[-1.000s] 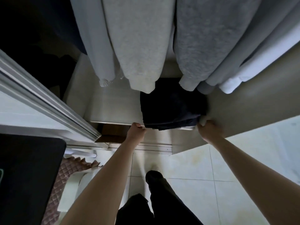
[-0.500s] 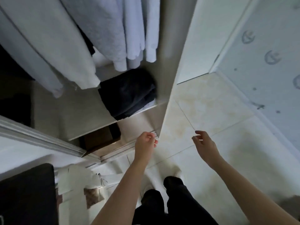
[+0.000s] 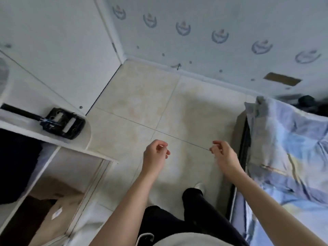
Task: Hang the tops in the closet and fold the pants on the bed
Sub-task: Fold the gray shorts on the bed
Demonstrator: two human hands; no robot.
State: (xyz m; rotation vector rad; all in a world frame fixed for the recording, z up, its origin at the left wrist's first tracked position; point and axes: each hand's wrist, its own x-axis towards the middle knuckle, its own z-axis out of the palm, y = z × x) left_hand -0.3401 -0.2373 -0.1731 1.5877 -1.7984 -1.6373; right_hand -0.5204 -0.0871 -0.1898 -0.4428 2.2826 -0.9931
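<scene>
both hands, the left hand (image 3: 156,153) and right hand (image 3: 222,153), hang apart, loosely curled and empty over the tiled floor (image 3: 150,96), so it seems best to reach right for the dark garment (image 3: 307,102) at the bed (image 3: 284,148)'s far end.

I'm looking down on a pale tiled floor (image 3: 142,103) crossed by thin grout lines, bounded by a wall (image 3: 230,18) papered with a row of small blue emblems — and, to the left, a white door (image 3: 62,32) — all in dim, flat light.
</scene>
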